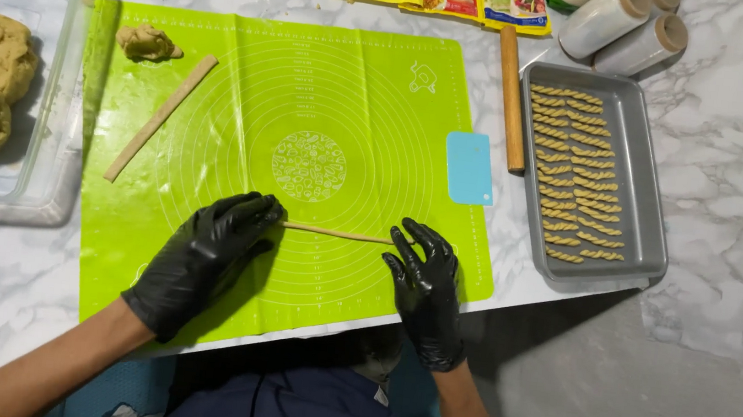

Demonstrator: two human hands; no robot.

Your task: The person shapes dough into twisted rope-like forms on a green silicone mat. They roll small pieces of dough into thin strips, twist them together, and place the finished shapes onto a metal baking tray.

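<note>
Dough rope (337, 232) lay thin and straight across the near part of the green mat (219, 82), stretched between two gloved hands. The left hand (205, 255) was laid flat on one end, fingers spread; the right hand (424, 274) was pressed on the other end, fingertips down. Neither grip was closed around the rope. Rolling and thinning appeared to be the step in hand. A thicker strip (160, 117) and a lump (145, 42) sat at the mat's far left corner. Right of the mat were a scraper (470, 167), a rolling pin (512, 99) and a tray (642, 173) of twisted sticks.
</note>
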